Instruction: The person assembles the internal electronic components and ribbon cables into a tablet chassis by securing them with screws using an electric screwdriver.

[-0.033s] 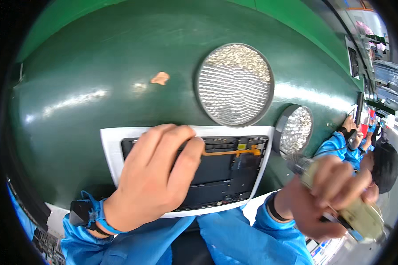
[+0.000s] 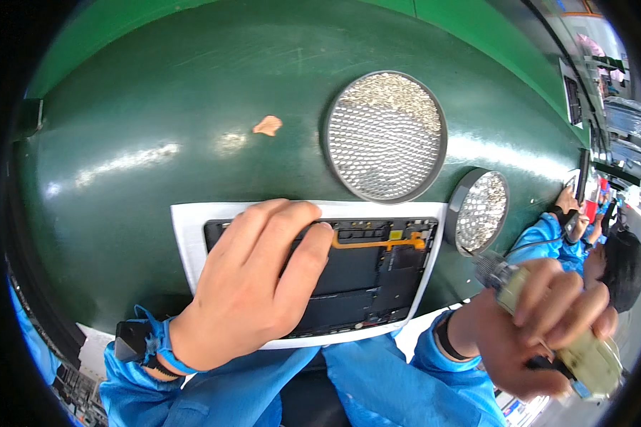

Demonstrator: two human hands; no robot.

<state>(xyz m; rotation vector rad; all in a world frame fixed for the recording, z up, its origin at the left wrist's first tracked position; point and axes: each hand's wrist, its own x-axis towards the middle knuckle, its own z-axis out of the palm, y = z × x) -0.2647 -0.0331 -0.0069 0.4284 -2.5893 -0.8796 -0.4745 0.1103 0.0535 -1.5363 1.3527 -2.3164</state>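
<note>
An opened flat device (image 2: 356, 277), like a tablet with its inside bare, lies on a white sheet (image 2: 189, 228) at the table's near edge. It has black inner parts and an orange flat cable (image 2: 369, 245) along its far side. My left hand (image 2: 253, 274) rests over its left part, fingers bent and lying on the far edge, thumb hidden. In my right hand (image 2: 541, 324), off to the right of the device, is a pale yellow-green electric screwdriver (image 2: 595, 363). Its clear nose (image 2: 493, 269) points up and left near the smaller round tray (image 2: 465, 206).
A large round grey tray (image 2: 386, 142) of small shiny screws stands beyond the device, many in rows. The smaller tray holds more screws. A torn tan scrap (image 2: 268, 126) lies on the green table (image 2: 157, 107). At right, a person in blue sleeves (image 2: 541, 238) sits along the same table.
The whole view has shifted slightly, so the trays and device appear a little farther right. My right hand, still around the screwdriver, is less blurred; my left hand keeps its place on the device.
</note>
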